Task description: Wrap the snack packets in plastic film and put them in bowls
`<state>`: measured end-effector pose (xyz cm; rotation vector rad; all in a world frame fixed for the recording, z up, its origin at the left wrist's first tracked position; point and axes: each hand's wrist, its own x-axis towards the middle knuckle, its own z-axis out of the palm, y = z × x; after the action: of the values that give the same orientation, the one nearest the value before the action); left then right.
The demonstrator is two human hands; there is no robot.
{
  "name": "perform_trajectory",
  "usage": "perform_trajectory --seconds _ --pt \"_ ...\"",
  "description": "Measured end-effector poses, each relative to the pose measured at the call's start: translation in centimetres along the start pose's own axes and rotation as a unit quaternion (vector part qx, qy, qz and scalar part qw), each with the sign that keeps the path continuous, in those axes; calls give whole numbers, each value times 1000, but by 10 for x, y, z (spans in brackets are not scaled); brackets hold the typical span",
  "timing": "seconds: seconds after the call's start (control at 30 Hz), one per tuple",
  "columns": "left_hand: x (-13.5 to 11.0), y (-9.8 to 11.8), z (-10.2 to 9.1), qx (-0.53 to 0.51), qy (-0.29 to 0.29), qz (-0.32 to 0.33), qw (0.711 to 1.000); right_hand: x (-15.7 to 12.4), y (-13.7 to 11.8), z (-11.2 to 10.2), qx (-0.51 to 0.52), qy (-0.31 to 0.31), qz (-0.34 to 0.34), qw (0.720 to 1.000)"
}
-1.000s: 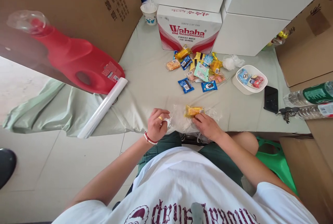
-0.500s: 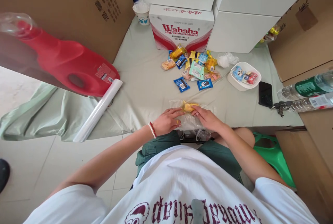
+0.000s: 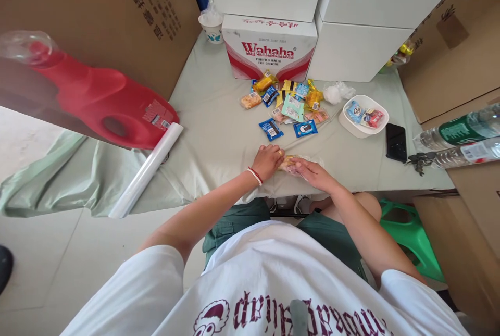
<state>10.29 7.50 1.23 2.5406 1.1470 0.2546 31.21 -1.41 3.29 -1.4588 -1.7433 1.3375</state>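
In the head view a small yellow packet (image 3: pixel 288 161) lies on the cloth near the table's front edge, bundled in crinkled clear plastic film (image 3: pixel 294 170). My left hand (image 3: pixel 268 162) has its fingers curled down over the bundle's left end, gripping the film. From the right, my right hand (image 3: pixel 313 173) holds the other end between thumb and fingers. The fingers hide part of the packet. Beyond the hands sits a pile of wrapped snacks (image 3: pixel 292 108), with two blue packets on its near side.
A white bowl (image 3: pixel 356 129) holding packets and a black phone (image 3: pixel 396 142) are at right, beside plastic bottles (image 3: pixel 466 128). On the left lie a film roll (image 3: pixel 146 172) and a red jug (image 3: pixel 113 101). A Wahaba-style carton labelled "Wahaha" (image 3: pixel 269 39) stands behind the snacks.
My left hand has moved right and up, its fingers now curled over the bundle. The film that lay spread around the yellow packet is now gathered closer about it.
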Motion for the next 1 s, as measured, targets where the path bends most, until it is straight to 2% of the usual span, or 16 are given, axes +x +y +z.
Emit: perform_trajectory --seconds 0.07,0.2,0.37,0.47,0.53,0.6,0.67,0.73,0.8,0.87,0.93,1.0 --pt "-2 2 5 11 3 -11 1000 -7 -2 -8 30 4 0 1000" --pt "-5 2 8 21 4 5 1000 -14 -12 -30 -62 10 -14 998" --pt "-6 1 11 14 14 34 999 15 -8 -54 -90 99 37 990" --pt "-9 -3 15 -18 39 22 999 33 12 -51 -170 119 116 971" --pt "-13 -8 17 -39 72 -24 996 37 27 -43 -222 118 146 957" --pt "-19 -13 18 -44 105 -85 990 35 35 -34 -257 132 145 946" --pt "-25 -18 19 -30 120 -123 985 29 34 -29 -302 151 124 933" --pt "-29 -20 20 -9 121 -134 984 23 22 -26 -355 177 81 914" --pt "-31 -19 21 5 118 -139 983 18 4 -24 -387 211 17 898" --pt "-30 -18 22 5 113 -140 984 16 -15 -18 -390 220 -54 893" --pt "-30 -17 21 -8 107 -134 985 17 -27 -8 -379 175 -113 902" --pt "-33 -17 19 -29 104 -132 985 21 -27 4 -365 107 -132 915"
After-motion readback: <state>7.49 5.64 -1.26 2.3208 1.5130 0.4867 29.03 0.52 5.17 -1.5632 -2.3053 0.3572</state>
